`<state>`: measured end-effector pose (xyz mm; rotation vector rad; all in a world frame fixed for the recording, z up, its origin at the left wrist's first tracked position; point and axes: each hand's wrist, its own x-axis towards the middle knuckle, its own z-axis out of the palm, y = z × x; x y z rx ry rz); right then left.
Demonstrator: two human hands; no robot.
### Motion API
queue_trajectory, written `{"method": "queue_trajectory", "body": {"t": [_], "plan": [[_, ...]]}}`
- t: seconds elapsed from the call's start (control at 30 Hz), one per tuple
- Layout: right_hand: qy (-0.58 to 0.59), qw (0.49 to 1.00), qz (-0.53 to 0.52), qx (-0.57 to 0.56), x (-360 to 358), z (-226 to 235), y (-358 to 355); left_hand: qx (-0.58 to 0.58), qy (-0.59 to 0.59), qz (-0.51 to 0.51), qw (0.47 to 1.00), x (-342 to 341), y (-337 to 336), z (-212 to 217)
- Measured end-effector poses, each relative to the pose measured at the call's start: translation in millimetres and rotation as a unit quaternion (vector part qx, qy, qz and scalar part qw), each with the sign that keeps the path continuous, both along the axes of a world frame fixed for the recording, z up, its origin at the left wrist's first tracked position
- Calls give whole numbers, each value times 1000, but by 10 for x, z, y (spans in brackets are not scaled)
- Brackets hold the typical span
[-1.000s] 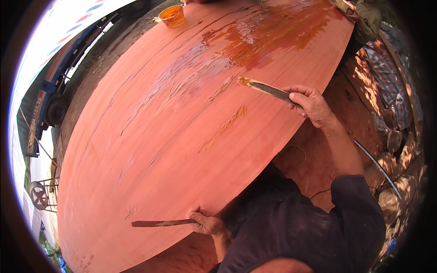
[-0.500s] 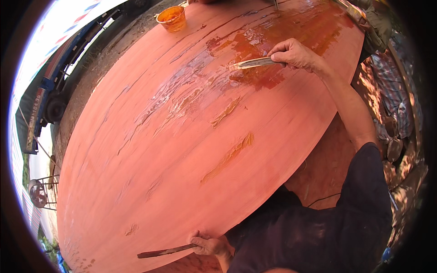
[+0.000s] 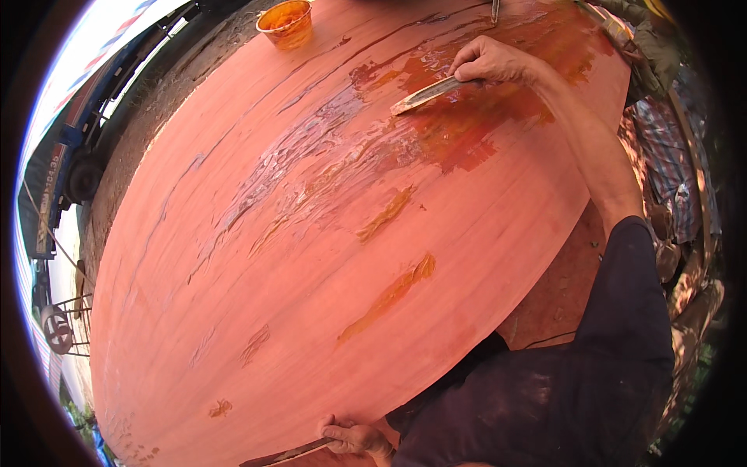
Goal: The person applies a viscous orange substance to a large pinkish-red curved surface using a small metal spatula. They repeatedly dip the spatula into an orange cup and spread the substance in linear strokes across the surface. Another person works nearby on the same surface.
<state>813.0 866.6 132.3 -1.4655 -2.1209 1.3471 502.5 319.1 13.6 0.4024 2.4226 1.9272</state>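
2 flat blades are in use on the big round red tabletop (image 3: 233, 257). The right hand (image 3: 489, 62) is far out, closed around the near end of a thin scraper (image 3: 424, 94), whose tip lies in shiny wet orange paste (image 3: 459, 128). It looks light, stiff and maybe slippery, so the bare end is best to hold. The left hand (image 3: 352, 437) grips a second blade (image 3: 284, 454) at the close edge. An orange cup (image 3: 285, 23) stands at the far edge. Part of the second blade is cut off below, and the scraper's handle is hidden under fingers.
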Motion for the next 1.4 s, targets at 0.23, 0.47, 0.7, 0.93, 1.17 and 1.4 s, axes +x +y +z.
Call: {"method": "queue_trajectory", "body": {"t": [0.23, 0.47, 0.7, 0.93, 1.17, 1.4], "plan": [[-40, 999, 19, 24, -125, 42, 32, -21, -6, 3, 1000, 34, 10, 52], [-29, 997, 57, 35, -296, 55, -43, -23, -8, 7, 1000, 26, 1, 39], [-23, 996, 73, 52, -470, 73, -88, -11, -17, 3, 1000, -31, -62, -19], [-23, 995, 90, 47, -652, 117, -123, -29, 11, -15, 999, 22, -64, 28], [-9, 993, 115, 29, -779, 112, -128, -10, 10, -17, 1000, 109, -16, 34], [-7, 990, 135, 28, -1050, 38, -190, -24, 18, -14, 999, 38, 3, 70]]}}
